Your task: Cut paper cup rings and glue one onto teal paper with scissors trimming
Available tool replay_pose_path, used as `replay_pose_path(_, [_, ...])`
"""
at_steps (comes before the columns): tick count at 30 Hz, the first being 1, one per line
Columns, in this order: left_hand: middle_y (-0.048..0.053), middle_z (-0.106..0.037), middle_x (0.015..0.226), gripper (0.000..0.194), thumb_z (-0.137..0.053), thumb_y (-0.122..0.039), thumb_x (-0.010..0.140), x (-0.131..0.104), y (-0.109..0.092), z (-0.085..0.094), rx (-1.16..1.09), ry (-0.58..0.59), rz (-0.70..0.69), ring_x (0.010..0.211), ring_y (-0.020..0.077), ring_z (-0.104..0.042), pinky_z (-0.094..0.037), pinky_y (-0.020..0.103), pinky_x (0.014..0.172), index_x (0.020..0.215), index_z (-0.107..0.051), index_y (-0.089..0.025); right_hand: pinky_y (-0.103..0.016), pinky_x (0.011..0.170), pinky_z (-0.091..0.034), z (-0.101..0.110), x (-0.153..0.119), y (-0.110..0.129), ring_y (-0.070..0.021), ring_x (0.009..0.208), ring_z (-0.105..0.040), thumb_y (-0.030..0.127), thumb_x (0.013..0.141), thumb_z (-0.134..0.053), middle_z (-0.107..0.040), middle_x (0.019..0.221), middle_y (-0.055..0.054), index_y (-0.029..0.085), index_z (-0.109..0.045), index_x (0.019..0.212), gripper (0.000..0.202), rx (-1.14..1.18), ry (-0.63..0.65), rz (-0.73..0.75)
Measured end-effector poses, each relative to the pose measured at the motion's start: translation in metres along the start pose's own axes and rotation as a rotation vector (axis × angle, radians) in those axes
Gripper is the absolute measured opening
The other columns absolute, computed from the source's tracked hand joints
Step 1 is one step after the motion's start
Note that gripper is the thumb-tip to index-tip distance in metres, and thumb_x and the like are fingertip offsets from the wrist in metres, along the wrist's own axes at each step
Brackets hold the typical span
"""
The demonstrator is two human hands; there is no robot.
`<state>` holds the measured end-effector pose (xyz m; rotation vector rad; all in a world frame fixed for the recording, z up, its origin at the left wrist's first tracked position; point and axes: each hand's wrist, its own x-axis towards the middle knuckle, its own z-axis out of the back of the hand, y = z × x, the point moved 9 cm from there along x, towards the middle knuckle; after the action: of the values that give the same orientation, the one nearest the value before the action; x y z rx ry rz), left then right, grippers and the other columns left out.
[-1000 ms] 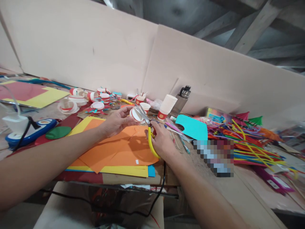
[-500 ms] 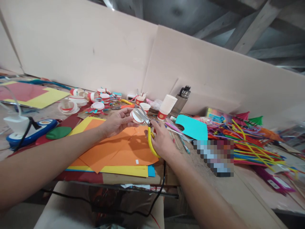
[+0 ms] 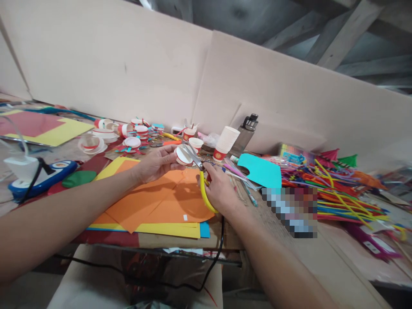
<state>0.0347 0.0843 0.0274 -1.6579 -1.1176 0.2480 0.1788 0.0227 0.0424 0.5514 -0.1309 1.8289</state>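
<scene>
Here we pinch a white-and-red cup piece point(image 3: 183, 155) in our left hand point(image 3: 159, 164), at the orange paper's point(image 3: 161, 199) far edge, edge-gripped presumably to leave room for the blades! Our right hand point(image 3: 220, 186) grasps yellow-handled scissors point(image 3: 202, 184), pointing across it. Beyond the orange paper stand cups point(image 3: 226, 143), nested likely to save space; right of it, a cyan sheet point(image 3: 262, 171).

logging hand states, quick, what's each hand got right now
Left hand: closed, holding the cup piece by its edge.
Right hand: closed, holding the scissors, blades at the cup piece.
</scene>
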Motion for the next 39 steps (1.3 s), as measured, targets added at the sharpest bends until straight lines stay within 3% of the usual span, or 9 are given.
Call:
replay_pose_path(8, [0.014, -0.075, 0.099, 0.036, -0.069, -0.034, 0.084, 0.000, -0.002, 0.001, -0.067, 0.029, 0.008, 0.090, 0.0229, -0.073, -0.058, 0.024, 0.070, 0.110, -0.069, -0.009, -0.030, 0.065, -0.038, 0.003, -0.001, 0.002, -0.0211, 0.075, -0.054, 0.028, 0.089, -0.047, -0.060, 0.092, -0.009, 0.018, -0.059, 0.121, 0.036, -0.045, 0.007, -0.017])
replay_pose_path(13, [0.015, -0.075, 0.097, 0.039, -0.074, -0.034, 0.080, -0.001, 0.003, -0.004, -0.036, 0.067, 0.067, 0.088, 0.0225, -0.073, -0.058, 0.022, 0.068, 0.107, -0.071, -0.007, -0.032, 0.074, -0.044, 0.004, -0.002, 0.005, -0.0226, 0.086, -0.056, 0.035, 0.092, -0.048, -0.057, 0.105, -0.013, 0.016, -0.055, 0.128, 0.041, 0.046, -0.004, 0.006])
replay_pose_path(18, [0.016, -0.075, 0.098, 0.040, -0.077, -0.033, 0.077, -0.003, 0.004, -0.008, -0.025, 0.081, 0.103, 0.088, 0.0223, -0.073, -0.057, 0.022, 0.068, 0.106, -0.071, -0.007, -0.034, 0.080, -0.046, 0.001, -0.002, 0.003, -0.0242, 0.093, -0.056, 0.031, 0.091, -0.047, -0.055, 0.109, -0.014, 0.016, -0.052, 0.133, 0.044, 0.070, 0.010, 0.028])
replay_pose_path(32, [0.014, -0.075, 0.092, 0.037, -0.070, -0.038, 0.082, -0.001, 0.003, 0.002, -0.053, 0.080, 0.064, 0.082, 0.0210, -0.072, -0.058, 0.023, 0.067, 0.102, -0.072, -0.007, -0.030, 0.068, -0.042, 0.001, -0.002, 0.003, -0.0227, 0.084, -0.059, 0.019, 0.085, -0.048, -0.062, 0.105, -0.012, 0.019, -0.054, 0.131, 0.047, -0.131, 0.050, 0.001])
replay_pose_path(39, [0.014, -0.075, 0.096, 0.040, -0.058, -0.044, 0.090, 0.000, 0.000, -0.002, -0.089, 0.027, 0.040, 0.084, 0.0237, -0.073, -0.059, 0.027, 0.066, 0.109, -0.068, -0.010, -0.030, 0.067, -0.040, -0.001, -0.003, 0.003, -0.0222, 0.081, -0.060, 0.023, 0.090, -0.046, -0.065, 0.099, -0.010, 0.020, -0.054, 0.129, 0.041, -0.146, 0.051, -0.017])
